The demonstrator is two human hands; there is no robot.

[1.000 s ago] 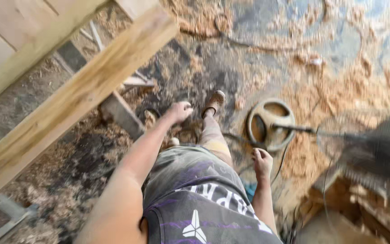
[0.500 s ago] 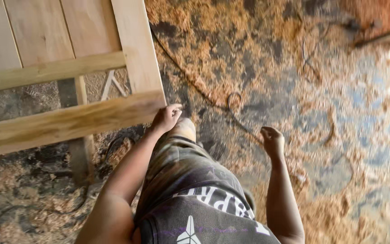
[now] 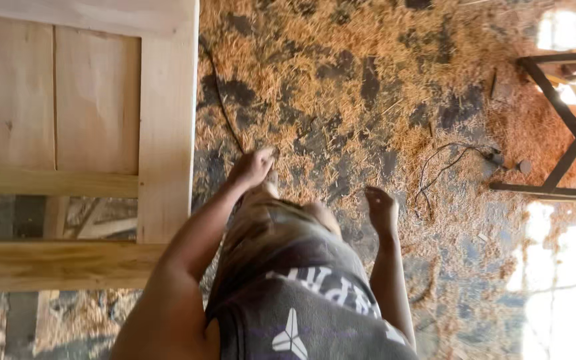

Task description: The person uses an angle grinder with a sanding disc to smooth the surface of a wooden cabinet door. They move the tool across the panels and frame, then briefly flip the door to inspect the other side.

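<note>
Your left hand (image 3: pixel 251 167) hangs empty with fingers loosely curled, just beside the upright edge of the pale wooden panel frame (image 3: pixel 167 127), not touching it. Your right hand (image 3: pixel 381 208) is also empty, fingers half-curled and grasping nothing, above the sawdust-strewn floor (image 3: pixel 341 80). A dark cable (image 3: pixel 221 107) trails across the shavings near the frame; a dark cross-braced stand (image 3: pixel 568 127) sits well apart at right.

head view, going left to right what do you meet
wooden frame → left hand → right hand → loose cable → dark metal stand, all over a sawdust floor
</note>
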